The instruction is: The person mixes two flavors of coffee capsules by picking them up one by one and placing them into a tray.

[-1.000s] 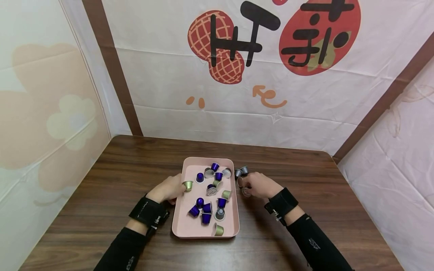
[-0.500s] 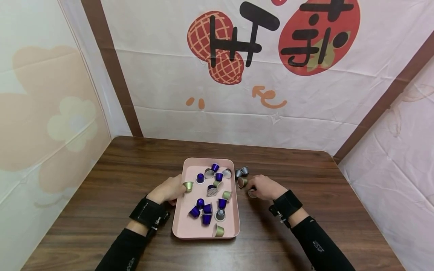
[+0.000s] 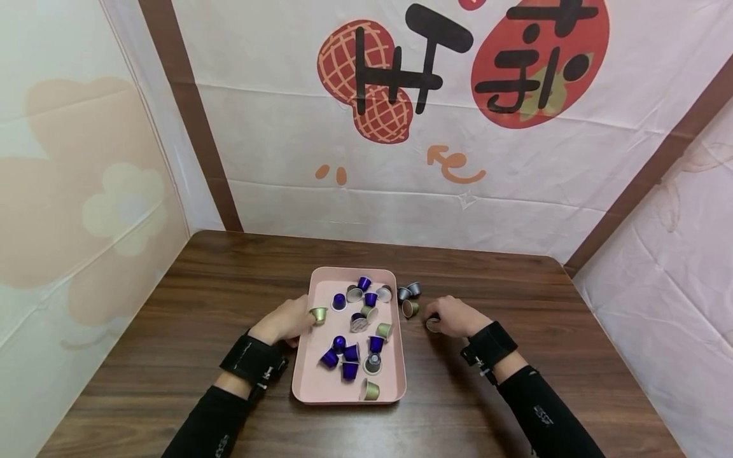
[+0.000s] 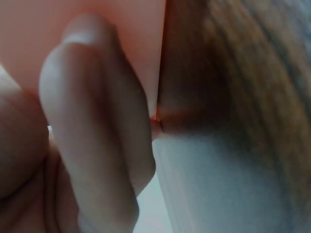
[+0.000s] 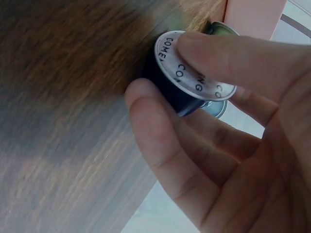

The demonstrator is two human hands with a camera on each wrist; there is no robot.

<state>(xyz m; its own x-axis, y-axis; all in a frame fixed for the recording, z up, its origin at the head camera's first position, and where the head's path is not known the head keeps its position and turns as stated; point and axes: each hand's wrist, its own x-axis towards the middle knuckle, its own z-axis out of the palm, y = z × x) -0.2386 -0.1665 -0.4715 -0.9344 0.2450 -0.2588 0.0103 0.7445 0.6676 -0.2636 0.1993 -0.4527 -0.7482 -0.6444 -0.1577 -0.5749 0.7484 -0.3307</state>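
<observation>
A pink tray (image 3: pixel 303 388) bears several coffee capsules in dark blue, green and grey. My left hand (image 3: pixel 286 319) is at its left edge, fingers curled, with a green coffee capsule (image 3: pixel 319 316) at the fingertips, rim upward. In the left wrist view the curled fingers (image 4: pixel 92 126) lie against the pink wall and that capsule is hidden. To the right of the tray, my right hand (image 3: pixel 455 317) pinches a dark coffee capsule (image 5: pixel 170 63) low over the table, thumb on its printed lid and fingers against its side.
Beside the tray's right edge lie a green capsule (image 3: pixel 410 308) and two grey capsules (image 3: pixel 404 293) on the wooden table (image 3: pixel 498 280). A printed white cloth (image 3: pixel 275 159) hangs behind the table's back edge.
My right hand has drawn away to the right from the capsules beside the tray, with the dark coffee capsule in its fingers. My left hand stays at the tray's left edge.
</observation>
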